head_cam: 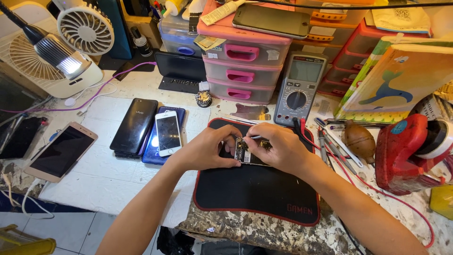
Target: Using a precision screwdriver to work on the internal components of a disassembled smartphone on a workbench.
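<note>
An opened phone (246, 152) with its circuit parts showing lies on a black mat with a red edge (257, 193). My left hand (206, 148) grips the phone's left side and steadies it. My right hand (278, 147) rests over the phone's right side, pinching a thin metal tool (255, 137) whose tip points into the phone's upper part. Both hands meet over the phone and hide much of it.
A grey multimeter (299, 89) with red leads stands behind the mat. Several phones (146, 127) lie to the left, a pink drawer unit (243, 66) at the back. Tools and a brown blower bulb (359, 140) lie right, beside a red device (406, 153). A lamp (56, 52) and fans sit far left.
</note>
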